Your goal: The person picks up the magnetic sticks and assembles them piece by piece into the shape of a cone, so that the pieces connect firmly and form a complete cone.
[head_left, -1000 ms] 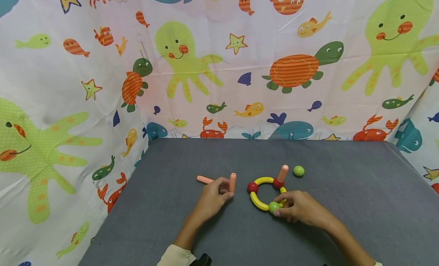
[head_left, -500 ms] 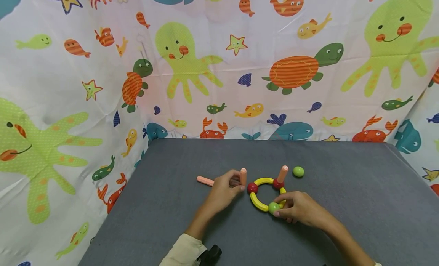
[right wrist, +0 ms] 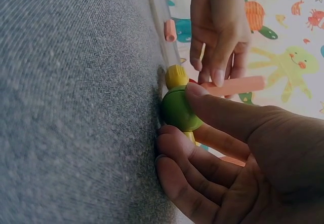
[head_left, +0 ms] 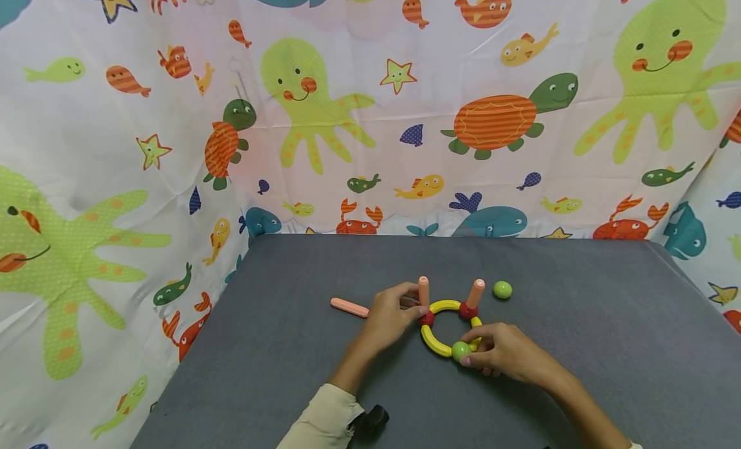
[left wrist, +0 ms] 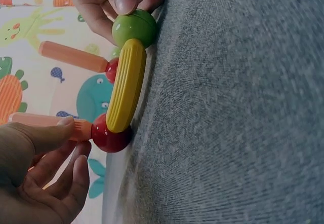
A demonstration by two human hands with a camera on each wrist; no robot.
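A ring of curved yellow rods (head_left: 435,343) joined by two red balls and a green ball (head_left: 460,351) lies on the table. My left hand (head_left: 391,320) pinches an upright salmon-pink stick (head_left: 424,291) near its lower end. In the left wrist view that end meets the left red ball (left wrist: 110,135); whether it sits in a hole cannot be told. On the ring's near side, my right hand (head_left: 509,354) grips the green ball between thumb and fingers. Another salmon-pink stick (head_left: 476,293) stands up from the right red ball (head_left: 467,311).
A loose salmon-pink stick (head_left: 348,307) lies left of my left hand, partly behind it. One loose green ball (head_left: 502,290) rests behind the ring to the right. The grey table (head_left: 579,282) ends at a curtain (head_left: 347,198) printed with sea animals.
My left hand has carried its stick rightward, from beside the ring to the left red ball. The right hand keeps its grip on the green ball, and the ring stays in place.
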